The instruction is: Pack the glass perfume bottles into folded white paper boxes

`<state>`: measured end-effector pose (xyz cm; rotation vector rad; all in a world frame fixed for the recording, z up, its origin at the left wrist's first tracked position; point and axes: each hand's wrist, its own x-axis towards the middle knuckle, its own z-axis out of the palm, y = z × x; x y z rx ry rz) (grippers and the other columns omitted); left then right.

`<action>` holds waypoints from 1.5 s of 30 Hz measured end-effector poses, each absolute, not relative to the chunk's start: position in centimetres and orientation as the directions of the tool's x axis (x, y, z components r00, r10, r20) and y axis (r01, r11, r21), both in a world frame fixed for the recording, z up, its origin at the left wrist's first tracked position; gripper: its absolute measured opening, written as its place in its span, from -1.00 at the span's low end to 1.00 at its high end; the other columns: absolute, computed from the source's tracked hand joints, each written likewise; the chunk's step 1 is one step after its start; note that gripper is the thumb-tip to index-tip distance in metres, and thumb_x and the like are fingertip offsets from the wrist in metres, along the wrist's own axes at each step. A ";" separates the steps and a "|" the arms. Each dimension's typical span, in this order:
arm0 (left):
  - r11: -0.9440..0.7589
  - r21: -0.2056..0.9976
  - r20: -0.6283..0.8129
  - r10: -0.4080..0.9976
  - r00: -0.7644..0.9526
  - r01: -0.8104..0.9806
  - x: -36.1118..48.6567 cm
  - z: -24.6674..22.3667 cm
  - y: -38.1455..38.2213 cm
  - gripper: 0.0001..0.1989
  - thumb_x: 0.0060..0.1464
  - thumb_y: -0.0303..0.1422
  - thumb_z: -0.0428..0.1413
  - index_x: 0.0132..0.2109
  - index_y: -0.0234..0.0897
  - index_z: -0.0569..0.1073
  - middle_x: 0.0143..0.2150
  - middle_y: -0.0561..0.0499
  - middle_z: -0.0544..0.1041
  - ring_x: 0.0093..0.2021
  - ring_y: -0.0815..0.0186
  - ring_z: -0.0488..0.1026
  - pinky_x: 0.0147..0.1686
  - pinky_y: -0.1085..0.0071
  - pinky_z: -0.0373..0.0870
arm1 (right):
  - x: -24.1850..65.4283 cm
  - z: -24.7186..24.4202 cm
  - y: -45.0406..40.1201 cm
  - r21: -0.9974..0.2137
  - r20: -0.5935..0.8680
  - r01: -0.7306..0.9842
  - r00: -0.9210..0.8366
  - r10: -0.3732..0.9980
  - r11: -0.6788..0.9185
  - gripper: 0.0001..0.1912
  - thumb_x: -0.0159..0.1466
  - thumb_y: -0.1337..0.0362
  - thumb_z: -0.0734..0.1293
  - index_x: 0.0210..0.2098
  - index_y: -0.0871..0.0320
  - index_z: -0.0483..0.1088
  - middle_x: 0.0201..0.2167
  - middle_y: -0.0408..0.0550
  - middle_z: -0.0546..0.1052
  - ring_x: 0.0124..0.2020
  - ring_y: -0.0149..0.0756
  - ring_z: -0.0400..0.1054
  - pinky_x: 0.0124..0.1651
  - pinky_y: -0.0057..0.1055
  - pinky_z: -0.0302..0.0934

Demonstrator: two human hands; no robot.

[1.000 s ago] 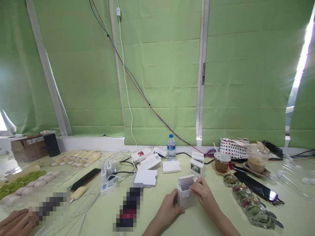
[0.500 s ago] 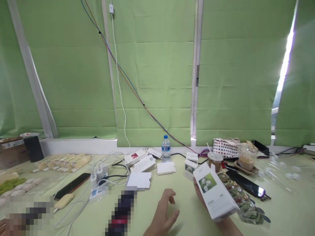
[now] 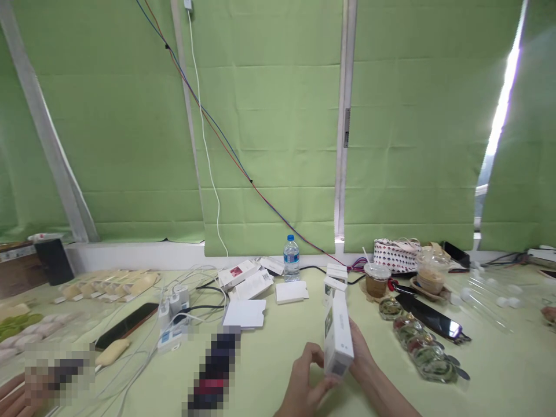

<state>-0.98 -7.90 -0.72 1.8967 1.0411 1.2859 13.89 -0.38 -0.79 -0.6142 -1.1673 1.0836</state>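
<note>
A small white cardboard box (image 3: 339, 341) with a green picture on its side stands tilted between my hands, its narrow side facing me. My right hand (image 3: 361, 350) grips it from the right, with the fingers mostly hidden behind it. At its lower left edge, my left hand (image 3: 307, 376) has its bent fingers and thumb against the cardboard. Just behind are more small white boxes (image 3: 336, 284), partly covered by the held one. To the right lies a row of clear round packs with green and red contents (image 3: 428, 350).
Flat white boxes (image 3: 245, 314) and a water bottle (image 3: 291, 260) stand towards the back. Chargers with tangled white cables (image 3: 174, 315) and a phone (image 3: 127, 325) lie left. An iced drink (image 3: 377, 281) and a dark case (image 3: 430, 317) are right. Another person's hand (image 3: 15, 394) shows lower left.
My right hand has drawn the box left and turned its narrow side towards me. My left hand has moved right, from apart to touching the box. The view has shifted slightly.
</note>
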 end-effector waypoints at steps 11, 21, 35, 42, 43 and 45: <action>-0.315 0.850 0.438 0.869 -0.232 0.423 -3.9 0.0 -5.1 -0.88 0.05 -0.38 -0.01 -0.22 -0.21 0.33 -0.21 -0.03 0.44 -0.11 0.13 0.38 -0.09 0.19 0.31 | 16.5 2.7 -2.2 -0.596 0.742 0.374 -0.081 0.665 0.710 -0.72 0.32 0.15 0.22 -0.44 0.04 0.47 -0.50 -0.04 0.45 -0.31 -0.12 0.18 -0.24 -0.21 0.17; -0.830 0.231 0.733 0.491 0.471 0.507 -1.7 -0.7 -8.5 -0.80 0.16 -0.48 -0.05 -0.10 -0.15 0.34 -0.25 -0.09 0.45 -0.26 0.19 0.41 -0.28 0.29 0.37 | 21.8 2.6 -5.9 -0.309 0.854 0.715 -0.081 0.514 0.627 -0.73 0.35 0.33 0.15 -0.08 0.06 0.44 -0.22 0.06 0.50 -0.18 -0.10 0.31 -0.13 -0.15 0.23; -0.909 0.164 0.414 0.415 0.810 0.382 4.8 1.4 -8.1 -0.81 0.11 -0.54 -0.07 -0.21 -0.20 0.35 -0.19 -0.11 0.47 -0.21 0.20 0.39 -0.24 0.31 0.37 | 39.9 -2.6 -4.5 -0.536 0.543 0.808 0.108 0.833 0.245 -0.74 0.18 0.06 0.29 -0.28 -0.02 0.56 -0.29 0.00 0.53 -0.25 -0.06 0.38 -0.14 -0.16 0.22; -0.904 0.179 0.424 0.426 0.799 0.387 4.9 0.9 -8.0 -0.81 0.13 -0.53 -0.09 -0.21 -0.21 0.36 -0.17 -0.12 0.46 -0.21 0.20 0.36 -0.23 0.30 0.35 | 39.4 -2.5 -4.0 -0.537 0.549 0.794 0.072 0.833 0.285 -0.73 0.17 0.02 0.32 -0.31 0.03 0.55 -0.30 -0.01 0.54 -0.26 -0.08 0.38 -0.15 -0.19 0.22; -0.904 0.174 0.417 0.427 0.802 0.391 4.9 1.0 -8.0 -0.80 0.12 -0.54 -0.09 -0.21 -0.21 0.36 -0.17 -0.12 0.46 -0.21 0.20 0.35 -0.23 0.30 0.35 | 39.4 -2.5 -4.0 -0.536 0.548 0.792 0.063 0.834 0.292 -0.73 0.17 0.01 0.33 -0.33 0.03 0.55 -0.31 -0.01 0.54 -0.26 -0.08 0.38 -0.15 -0.19 0.22; -0.904 0.158 0.395 0.426 0.814 0.397 4.9 1.0 -8.0 -0.80 0.10 -0.55 -0.08 -0.21 -0.22 0.35 -0.16 -0.12 0.46 -0.21 0.19 0.35 -0.23 0.30 0.35 | 39.2 -2.4 -4.0 -0.533 0.545 0.789 0.046 0.838 0.304 -0.74 0.16 0.00 0.34 -0.35 0.01 0.55 -0.32 -0.03 0.53 -0.27 -0.09 0.38 -0.15 -0.19 0.23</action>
